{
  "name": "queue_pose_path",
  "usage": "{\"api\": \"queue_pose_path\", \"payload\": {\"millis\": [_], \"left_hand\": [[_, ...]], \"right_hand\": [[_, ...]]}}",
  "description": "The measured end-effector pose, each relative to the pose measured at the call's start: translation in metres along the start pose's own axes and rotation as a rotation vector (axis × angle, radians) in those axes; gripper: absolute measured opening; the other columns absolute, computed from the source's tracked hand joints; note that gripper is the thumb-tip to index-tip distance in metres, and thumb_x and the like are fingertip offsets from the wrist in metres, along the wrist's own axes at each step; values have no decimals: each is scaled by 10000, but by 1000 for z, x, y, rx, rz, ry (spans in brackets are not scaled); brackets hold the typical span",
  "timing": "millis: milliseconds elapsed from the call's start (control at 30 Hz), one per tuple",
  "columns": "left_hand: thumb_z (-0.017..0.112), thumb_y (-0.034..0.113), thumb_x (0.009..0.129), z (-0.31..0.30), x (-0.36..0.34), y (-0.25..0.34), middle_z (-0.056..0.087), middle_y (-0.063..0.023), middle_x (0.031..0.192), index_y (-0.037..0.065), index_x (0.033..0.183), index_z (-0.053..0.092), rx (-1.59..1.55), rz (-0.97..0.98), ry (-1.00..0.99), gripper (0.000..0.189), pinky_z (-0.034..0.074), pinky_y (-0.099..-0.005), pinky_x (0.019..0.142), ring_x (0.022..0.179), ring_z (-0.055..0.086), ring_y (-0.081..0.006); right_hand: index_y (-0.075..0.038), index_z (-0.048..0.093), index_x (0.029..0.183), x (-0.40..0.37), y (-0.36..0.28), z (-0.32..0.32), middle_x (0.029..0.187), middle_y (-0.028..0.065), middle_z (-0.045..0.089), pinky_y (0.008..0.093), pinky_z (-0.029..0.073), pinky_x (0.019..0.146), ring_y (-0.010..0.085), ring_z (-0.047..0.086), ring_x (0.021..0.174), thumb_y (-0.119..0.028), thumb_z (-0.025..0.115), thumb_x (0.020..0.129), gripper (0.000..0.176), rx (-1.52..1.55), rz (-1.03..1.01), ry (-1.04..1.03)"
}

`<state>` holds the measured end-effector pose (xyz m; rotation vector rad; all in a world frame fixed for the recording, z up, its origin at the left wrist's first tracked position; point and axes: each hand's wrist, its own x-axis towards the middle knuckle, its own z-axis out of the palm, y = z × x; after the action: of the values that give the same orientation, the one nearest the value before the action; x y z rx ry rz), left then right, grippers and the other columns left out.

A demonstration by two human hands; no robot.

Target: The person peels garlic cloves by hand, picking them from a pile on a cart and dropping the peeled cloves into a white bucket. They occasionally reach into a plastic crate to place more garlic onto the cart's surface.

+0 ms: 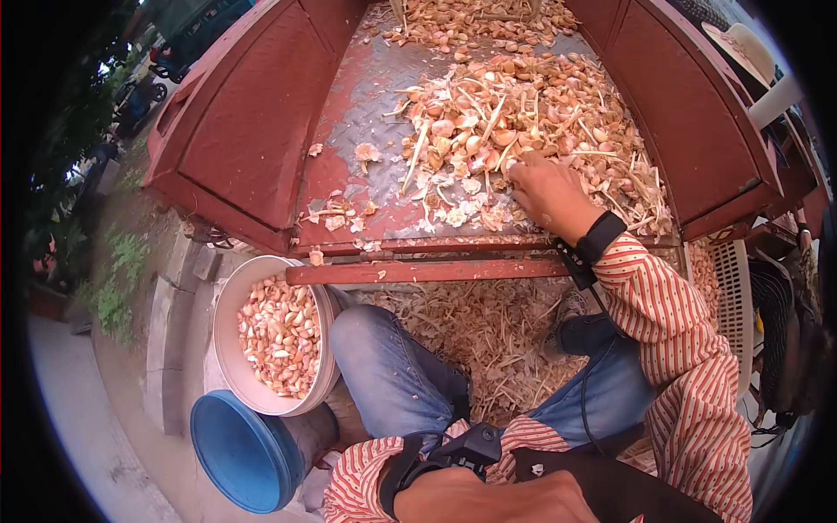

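Note:
My right hand [547, 192] reaches into the near edge of a heap of garlic cloves [532, 96] on the metal bed of a red cart. Its fingers are bent and pressed together, with a pale garlic clove [511, 164] at the fingertips. Dry stalks and papery skins are mixed through the heap. Low in the view, my left hand [523, 501] lies across my lap, its fingers hidden below the frame edge. Both wrists wear black straps.
Red side walls [253, 105] flank the cart bed [362, 91], and a red bar [427, 271] crosses its front. A white bucket [228, 370] of cloves stands at left beside a blue bucket [244, 453]. Skins litter the ground between my legs. A slatted crate [735, 296] is at right.

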<state>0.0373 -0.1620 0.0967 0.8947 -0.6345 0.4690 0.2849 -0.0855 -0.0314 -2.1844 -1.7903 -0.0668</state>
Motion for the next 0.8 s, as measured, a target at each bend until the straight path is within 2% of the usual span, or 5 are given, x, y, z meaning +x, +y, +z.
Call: {"api": "queue_pose_path", "payload": {"millis": [300,333,433,567,800], "left_hand": [[496,155,895,3,6,-18,604,-99,705,-8,822,592,-75,55,-10,203,441,-296,445,546,586,-238],[495,153,895,4,8,-18,604,-99,704,-8,822,592,-74,56,-8,202,441,-297,445,545,586,-238],[492,145,896,8,13,-20,605,-100,706,-9,824,592,-91,37,15,197,443,-298,448,548,588,-239],[488,135,898,13,15,-25,612,-103,719,-24,845,593,-51,54,37,198,456,-300,466,564,600,-238],[455,150,917,2,-7,-17,609,-97,731,-43,912,592,-28,-58,105,236,452,-291,490,568,590,-212]], "right_hand": [[-48,542,809,0,13,5,831,130,544,427,433,656,334,555,773,-14,485,717,113,90,-62,-32],[-45,558,819,-1,12,2,860,153,544,441,431,705,359,553,805,-27,496,704,132,126,-63,-78],[-47,565,846,-3,26,5,845,143,551,433,438,705,350,556,804,-36,509,711,147,209,-76,-64],[-17,543,831,-15,25,-8,744,126,535,387,428,650,318,543,737,-9,517,733,101,274,-114,183],[-45,536,842,-36,-18,-20,764,127,534,384,435,632,315,552,736,-56,563,771,78,513,-260,73]]}}
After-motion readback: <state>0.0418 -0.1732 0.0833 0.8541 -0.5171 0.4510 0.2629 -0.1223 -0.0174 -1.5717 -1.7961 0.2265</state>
